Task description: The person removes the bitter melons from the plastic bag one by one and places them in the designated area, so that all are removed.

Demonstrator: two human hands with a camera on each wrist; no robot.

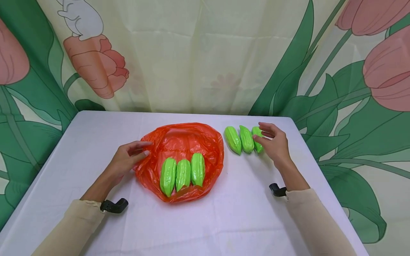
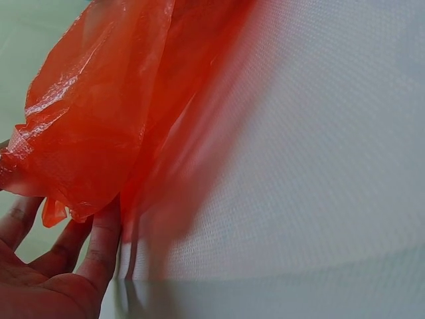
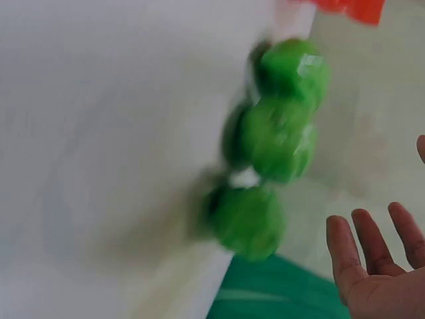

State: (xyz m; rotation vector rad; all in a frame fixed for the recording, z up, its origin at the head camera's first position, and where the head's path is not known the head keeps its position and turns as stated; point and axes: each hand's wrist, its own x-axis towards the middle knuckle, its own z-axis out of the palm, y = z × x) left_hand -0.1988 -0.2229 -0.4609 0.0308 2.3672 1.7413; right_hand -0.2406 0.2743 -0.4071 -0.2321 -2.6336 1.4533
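An open red plastic bag (image 1: 221,156) lies on the table with three bright green, ridged, elongated fruits inside, among them a middle fruit (image 1: 183,174). At its left rim my left hand (image 1: 128,160) pinches the thin plastic; the left wrist view shows the bag (image 2: 86,126) between the fingers of that hand (image 2: 60,279). Right of the bag, three more such fruits stand in a row, including a left one (image 1: 233,140) and a centre one (image 1: 246,139). My right hand (image 1: 272,142) hovers at the rightmost fruit (image 1: 257,137), partly hiding it, fingers spread. In the right wrist view, a gap separates this hand (image 3: 382,272) from the blurred nearest fruit (image 3: 249,222).
A white cloth covers the table (image 1: 205,231). Behind it hangs a curtain (image 1: 192,71) printed with tulips, leaves and a rabbit on a carrot. Black wrist cameras sit on both arms, by the beige sleeves (image 1: 317,220).
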